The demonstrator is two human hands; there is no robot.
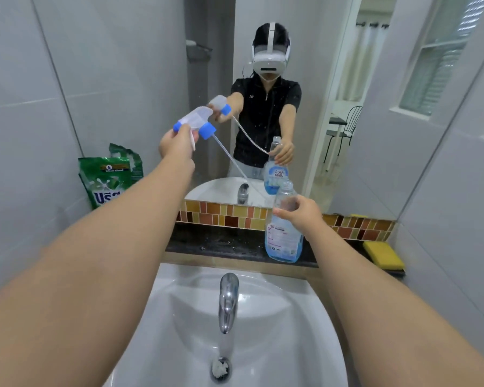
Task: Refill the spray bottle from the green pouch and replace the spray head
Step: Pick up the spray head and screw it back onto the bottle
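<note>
My left hand (176,145) grips the white spray head (197,121) with blue nozzle and blue collar, held up and to the left. Its clear dip tube (235,163) slants down right toward the bottle mouth. My right hand (298,212) holds the neck of the clear spray bottle (284,236), which stands upright on the dark counter with some blue liquid at its bottom. The green pouch (111,177) leans against the left wall on the counter, its top torn open.
A white sink (305,317) with a chrome tap (228,300) lies below my arms. A yellow sponge (383,255) rests at the counter's right end. A mirror behind the tiled strip reflects a person and the bottle.
</note>
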